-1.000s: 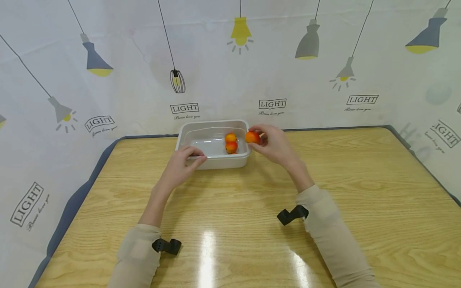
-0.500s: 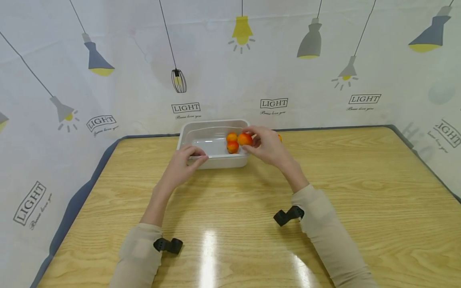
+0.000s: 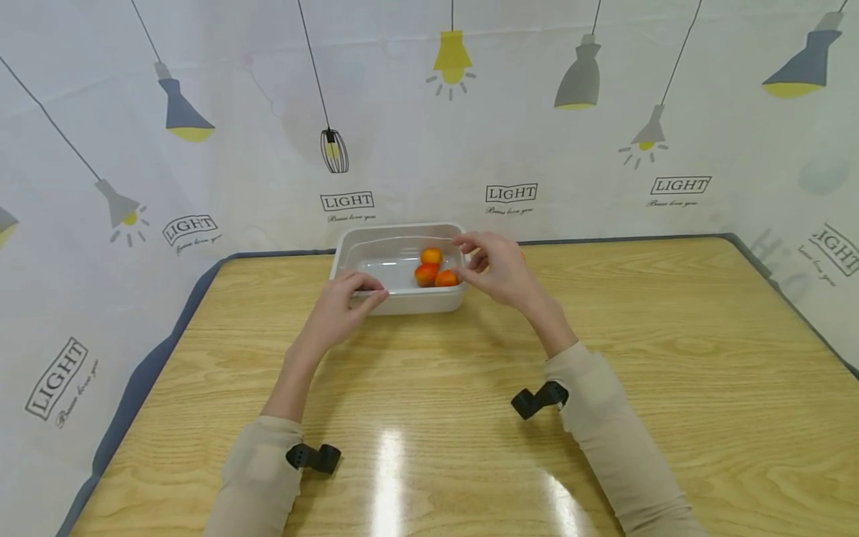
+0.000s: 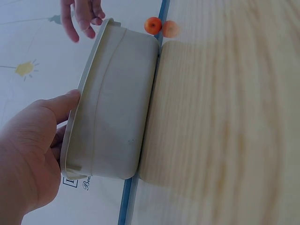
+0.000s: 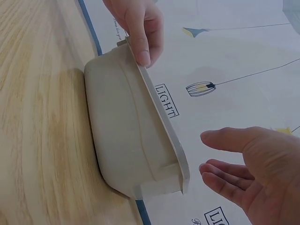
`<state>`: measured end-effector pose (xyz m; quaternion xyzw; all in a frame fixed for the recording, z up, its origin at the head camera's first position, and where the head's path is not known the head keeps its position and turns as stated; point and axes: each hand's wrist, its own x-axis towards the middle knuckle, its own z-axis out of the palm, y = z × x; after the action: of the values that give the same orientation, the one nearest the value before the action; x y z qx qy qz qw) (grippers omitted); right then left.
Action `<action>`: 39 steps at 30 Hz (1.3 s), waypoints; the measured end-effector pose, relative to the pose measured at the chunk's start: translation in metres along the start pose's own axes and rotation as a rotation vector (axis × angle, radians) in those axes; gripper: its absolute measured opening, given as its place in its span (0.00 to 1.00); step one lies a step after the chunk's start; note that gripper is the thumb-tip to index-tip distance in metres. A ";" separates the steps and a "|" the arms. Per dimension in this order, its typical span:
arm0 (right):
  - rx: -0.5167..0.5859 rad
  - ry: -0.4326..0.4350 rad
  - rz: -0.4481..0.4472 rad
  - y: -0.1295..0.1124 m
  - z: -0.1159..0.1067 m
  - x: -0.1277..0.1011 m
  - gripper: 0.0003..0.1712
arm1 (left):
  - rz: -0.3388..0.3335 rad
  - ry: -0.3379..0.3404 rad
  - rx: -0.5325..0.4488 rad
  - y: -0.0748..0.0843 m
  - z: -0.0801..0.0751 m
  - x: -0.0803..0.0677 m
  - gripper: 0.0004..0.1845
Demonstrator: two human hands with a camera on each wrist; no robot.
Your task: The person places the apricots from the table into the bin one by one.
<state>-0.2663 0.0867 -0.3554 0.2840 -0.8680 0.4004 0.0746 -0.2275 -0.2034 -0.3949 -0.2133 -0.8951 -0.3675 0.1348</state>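
A white plastic bin (image 3: 419,303) stands at the far edge of the table. My left hand (image 3: 341,309) pinches its near rim, with the thumb (image 4: 68,101) outside and the fingers over the edge. Inside, at the right end, lie three small round fruits, red and orange like peaches: one at the back (image 3: 431,256), one in front (image 3: 426,274) and one by the near right corner (image 3: 446,278). Over the bin's right rim hovers my right hand (image 3: 499,270), thumb and fingers apart and holding nothing. Another such fruit (image 4: 153,26) sits on the table beyond it, mostly hidden in the head view.
The wooden table (image 3: 429,388) ends just behind the bin, along a dark blue border. A white cloth printed with lamps (image 3: 403,112) hangs upright there. Each sleeve carries a black camera mount, such as the right one (image 3: 539,400).
My right hand has carried a fruit leftward over the rim and let it go into the bin. The front fruit has shifted slightly left. My left hand keeps its hold.
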 end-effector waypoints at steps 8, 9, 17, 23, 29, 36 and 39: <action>-0.011 0.040 0.010 0.008 -0.008 0.002 0.23 | -0.017 -0.015 0.000 0.000 0.000 0.000 0.08; -0.012 0.046 0.013 0.009 -0.009 0.003 0.23 | -0.016 -0.014 -0.001 0.000 -0.001 0.000 0.08; -0.012 0.074 0.066 0.025 -0.015 0.006 0.22 | -0.008 -0.005 -0.003 0.001 -0.001 0.000 0.08; -0.027 0.067 0.103 0.037 -0.022 0.007 0.22 | -0.004 -0.003 0.002 0.000 0.000 0.000 0.08; -0.068 0.028 0.152 0.050 -0.027 0.009 0.23 | -0.002 -0.002 0.004 0.000 -0.001 0.000 0.08; -0.100 -0.003 0.227 0.066 -0.031 0.009 0.24 | -0.009 -0.008 0.008 0.000 -0.001 -0.001 0.08; -0.117 -0.006 0.245 0.073 -0.033 0.007 0.24 | -0.004 -0.005 0.006 0.000 0.000 0.000 0.08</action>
<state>-0.3159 0.1453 -0.3787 0.1724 -0.9183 0.3542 0.0392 -0.2274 -0.2038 -0.3951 -0.2123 -0.8969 -0.3646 0.1323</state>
